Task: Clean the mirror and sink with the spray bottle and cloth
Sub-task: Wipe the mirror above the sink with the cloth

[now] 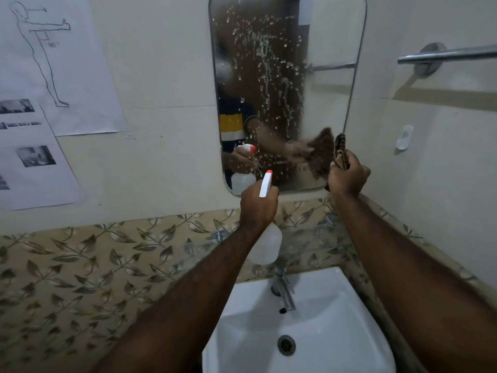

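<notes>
The wall mirror (pixel 330 49) is speckled with white spray drops and runs down its middle. My left hand (pixel 258 207) grips a clear spray bottle (pixel 266 246) with a white head and orange nozzle tip pointing at the mirror's lower edge. My right hand (pixel 348 176) holds a brown cloth (pixel 339 145) up against the mirror's lower right corner. Below both arms sits the white sink (pixel 336 319), with a chrome tap (pixel 282 289) at its back and a drain in the basin.
A chrome towel bar (pixel 446 55) is on the right wall, with a small white hook (pixel 404 137) below it. Paper sheets (pixel 61 76) with drawings and photos are taped to the left wall. Leaf-patterned tiles (pixel 107 265) line the wall behind the sink.
</notes>
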